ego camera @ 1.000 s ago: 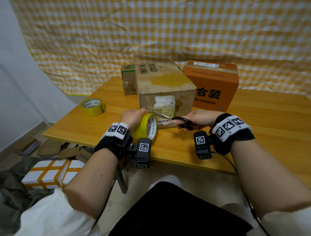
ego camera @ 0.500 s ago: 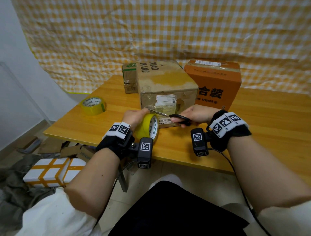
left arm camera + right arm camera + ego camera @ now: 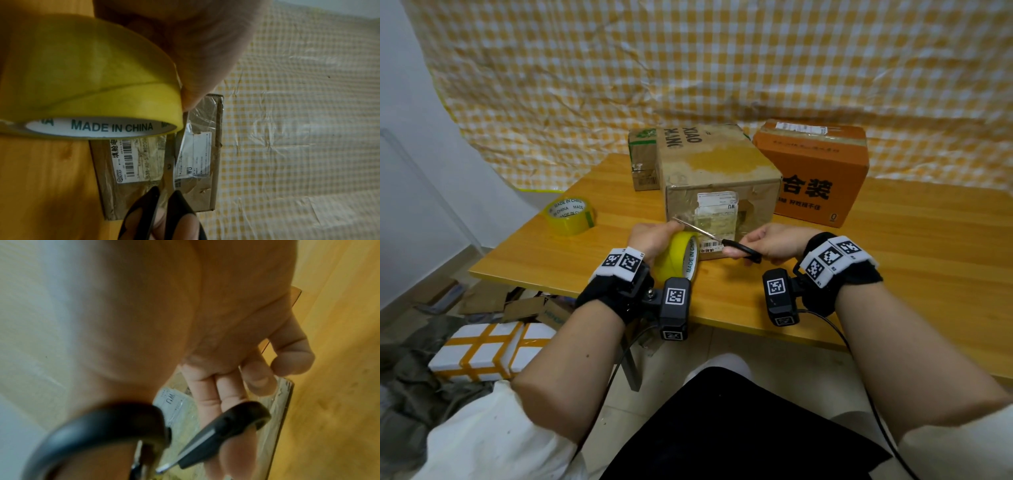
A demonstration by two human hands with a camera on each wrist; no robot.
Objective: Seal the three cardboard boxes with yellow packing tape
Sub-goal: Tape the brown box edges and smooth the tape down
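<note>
A brown cardboard box (image 3: 715, 171) stands mid-table, its top streaked with yellow tape. An orange box (image 3: 815, 171) stands to its right, and a small brown box (image 3: 642, 159) behind its left. My left hand (image 3: 654, 238) grips a yellow tape roll (image 3: 678, 257) on edge in front of the brown box; the roll (image 3: 88, 91) fills the left wrist view. My right hand (image 3: 770, 241) holds black-handled scissors (image 3: 722, 241), blades pointing left over the roll toward my left fingers. The scissors' handles (image 3: 123, 431) show in the right wrist view.
A second yellow tape roll (image 3: 570, 216) lies flat near the left edge of the wooden table (image 3: 893, 274). A checked yellow cloth (image 3: 722, 68) hangs behind. On the floor to the left lie a white box with yellow tape (image 3: 486, 353) and cardboard scraps.
Both hands have shifted slightly toward the brown box, with the roll and the scissors kept in the same grip. The boxes and the spare roll have not moved.
</note>
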